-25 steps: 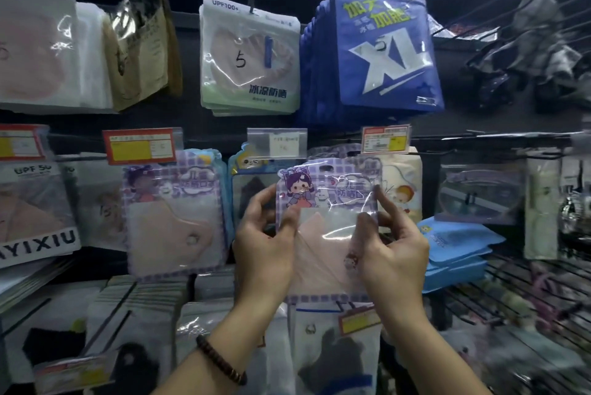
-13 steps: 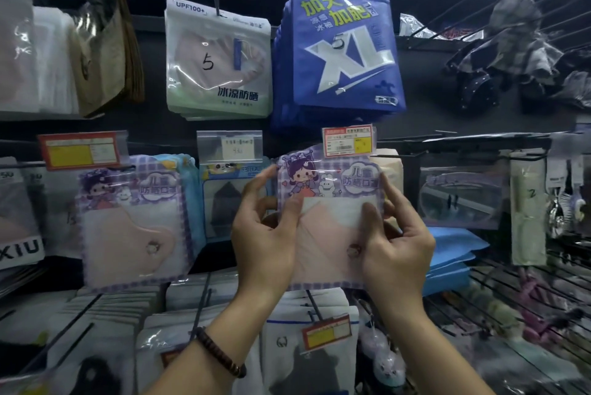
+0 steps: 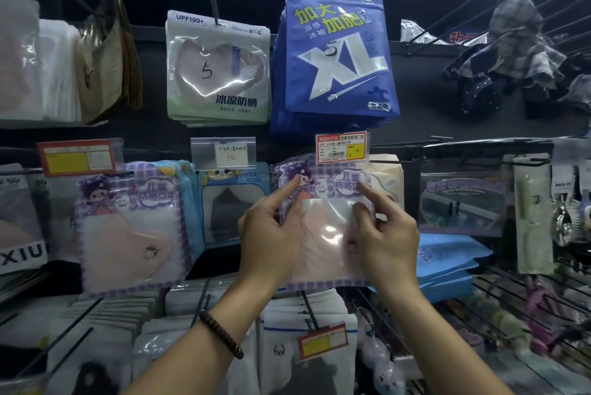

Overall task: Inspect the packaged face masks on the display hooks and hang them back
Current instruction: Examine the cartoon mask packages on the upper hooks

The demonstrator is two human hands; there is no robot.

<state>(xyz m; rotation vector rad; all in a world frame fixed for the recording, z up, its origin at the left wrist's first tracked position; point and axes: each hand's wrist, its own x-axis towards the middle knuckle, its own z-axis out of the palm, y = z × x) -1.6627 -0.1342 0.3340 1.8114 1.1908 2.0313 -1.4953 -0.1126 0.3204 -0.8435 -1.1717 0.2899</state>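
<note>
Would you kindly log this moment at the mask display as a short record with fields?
held item: purple checked mask pack, pink mask inside
left grip: left hand pinches the pack's left edge, forefinger on its header
right grip: right hand pinches the right edge, forefinger on the header
position: pack's top sits just under the red price tag
on hook: cannot tell; the hanging hole is hidden
neighbours: matching pack hanging to the left; blue XL pack above
</note>
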